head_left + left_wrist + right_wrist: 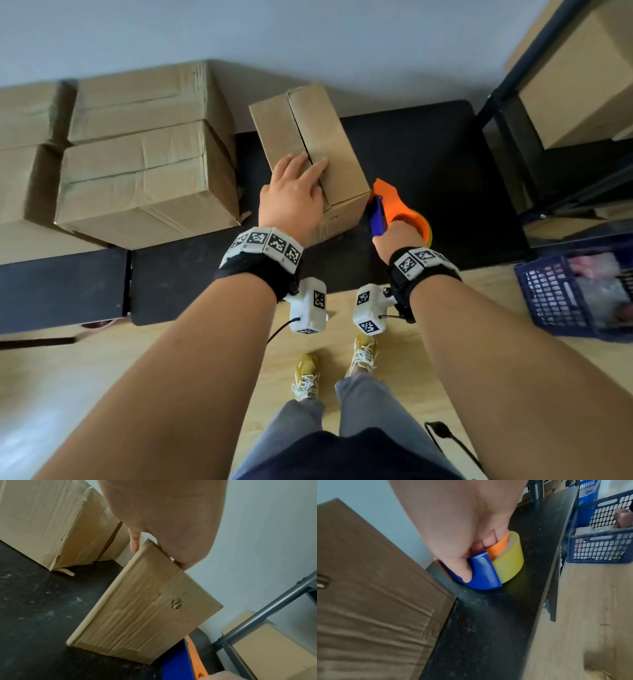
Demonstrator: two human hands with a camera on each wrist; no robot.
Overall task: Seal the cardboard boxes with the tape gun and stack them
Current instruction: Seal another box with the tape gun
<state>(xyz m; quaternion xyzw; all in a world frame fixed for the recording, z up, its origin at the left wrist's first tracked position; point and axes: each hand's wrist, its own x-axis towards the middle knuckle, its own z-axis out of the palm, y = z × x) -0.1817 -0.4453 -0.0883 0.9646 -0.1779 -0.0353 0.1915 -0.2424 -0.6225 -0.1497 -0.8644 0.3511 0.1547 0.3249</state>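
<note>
Small cardboard box: plain creased brown board, no legible print, top flaps meeting at an untaped seam, standing on the black scuffed table; left hand lies flat on its top, fingers straight. Tape gun: orange-and-blue plastic, yellowish clear roll, just right of the box, right hand curled round it. Larger crumpled boxes stacked at left; blue perforated plastic crate at right.

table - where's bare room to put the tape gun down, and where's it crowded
Free: the black table right of the small box, up to the shelf frame, and the front strip near the wrists. Crowded: the left side, filled by stacked boxes. The right hand holds the tape gun; the left hand presses the small box.
</note>
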